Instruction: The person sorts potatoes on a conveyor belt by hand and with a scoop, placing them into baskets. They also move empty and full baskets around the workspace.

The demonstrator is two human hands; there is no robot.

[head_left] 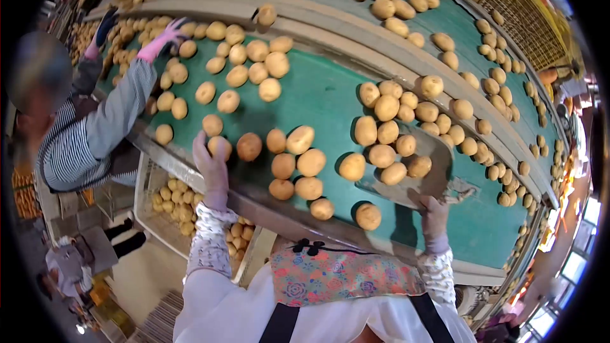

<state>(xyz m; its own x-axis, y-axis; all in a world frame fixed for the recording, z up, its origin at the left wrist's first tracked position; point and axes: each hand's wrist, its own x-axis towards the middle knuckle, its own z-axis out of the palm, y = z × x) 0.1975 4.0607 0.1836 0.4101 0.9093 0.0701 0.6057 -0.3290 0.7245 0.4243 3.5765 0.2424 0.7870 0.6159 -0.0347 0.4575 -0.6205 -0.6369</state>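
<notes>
potato (pixel 220 146) – left hand (pixel 213 168) curled on it | right hand (pixel 434 212) gripping paddle (pixel 440 164) – blade half hidden under potatoes (pixel 382 155)

Green conveyor belt (pixel 318 95), beyond the fingers (pixel 203 152); loose potatoes (pixel 257 50) upon it, ahead and left of them; co-worker's pink glove (pixel 162 38) farther left; crate of potatoes (pixel 143 181) below; wire baskets (pixel 508 0) far right.

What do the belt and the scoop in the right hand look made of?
Belt: probably matte green rubber or PVC, smooth, no glare. Scoop: thin, dull grey sheet, metal or plastic, cannot tell which; right hand grips its handle.
</notes>
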